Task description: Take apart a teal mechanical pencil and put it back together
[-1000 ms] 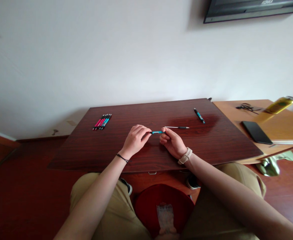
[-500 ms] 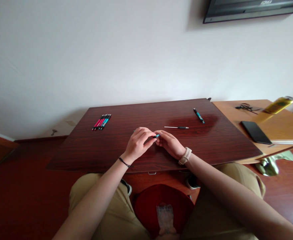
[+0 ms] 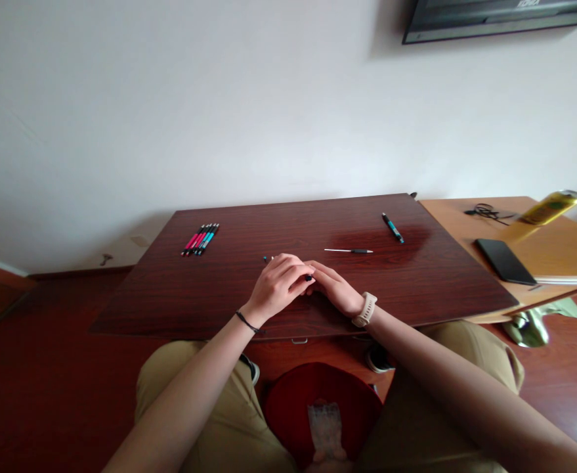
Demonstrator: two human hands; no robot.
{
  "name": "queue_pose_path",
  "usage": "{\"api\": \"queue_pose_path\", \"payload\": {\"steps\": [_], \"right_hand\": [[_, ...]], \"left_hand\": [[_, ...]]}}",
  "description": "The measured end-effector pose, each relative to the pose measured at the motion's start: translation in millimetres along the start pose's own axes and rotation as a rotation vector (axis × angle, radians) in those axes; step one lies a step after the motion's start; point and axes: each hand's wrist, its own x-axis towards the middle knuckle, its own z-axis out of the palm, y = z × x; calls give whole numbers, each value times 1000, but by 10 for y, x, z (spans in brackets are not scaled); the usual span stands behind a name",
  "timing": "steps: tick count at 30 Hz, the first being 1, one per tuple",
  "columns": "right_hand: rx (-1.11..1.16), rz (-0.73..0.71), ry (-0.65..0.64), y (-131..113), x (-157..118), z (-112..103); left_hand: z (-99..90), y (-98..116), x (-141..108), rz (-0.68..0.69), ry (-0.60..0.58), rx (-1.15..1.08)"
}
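Observation:
Over the near middle of the table, my left hand (image 3: 279, 284) is closed, thumb and fingertips pinching a small black pen part (image 3: 308, 278). Against those fingertips rests my right hand (image 3: 336, 289), its fingers curled about the same part; most of it is hidden between the hands. Just beyond my left knuckles lie tiny blue and pale pieces (image 3: 267, 259). A pen refill with a black grip (image 3: 360, 251) lies beyond my right hand. Farther right is a blue and black pen (image 3: 392, 228).
Several pink and blue pens (image 3: 200, 240) lie in a row on the left of the dark table (image 3: 239, 223). On the adjoining wooden table stand a phone (image 3: 505, 261), a black cable (image 3: 488, 211) and a yellow can (image 3: 549, 209). A television (image 3: 499, 23) hangs above.
Both hands have drawn closer together and the piece between them has turned: its blue portion was showing, now only a black end shows. The small pieces behind my left hand are more visible.

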Motion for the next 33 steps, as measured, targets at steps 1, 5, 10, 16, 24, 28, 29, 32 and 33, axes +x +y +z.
{"api": "queue_pose_path", "payload": {"steps": [1,5,10,16,24,28,29,32,33], "right_hand": [[15,2,-11,-10,-7,10],[69,20,-10,-18,-23,32],[7,-12,48,1,-7,21],[-83,-32,52,11,6,23],[-245,-113,108,79,-6,12],[-470,-224,171,0,-24,-79],[-526,-262,164,-31,-24,-112],[-669,-352,90,-105,-12,-209],[-699,-363,66,-117,-6,-235]], "left_hand": [[4,-2,0,2,-3,3],[9,-6,7,8,-4,-7],[6,-29,-8,-74,53,-26],[71,-83,-57,-225,122,-72],[36,-141,-1,-359,131,-257],[47,-160,3,-427,96,-337],[58,-161,-1,-437,83,-355],[95,-157,-22,-441,51,-386],[108,-155,-30,-438,44,-391]]}}
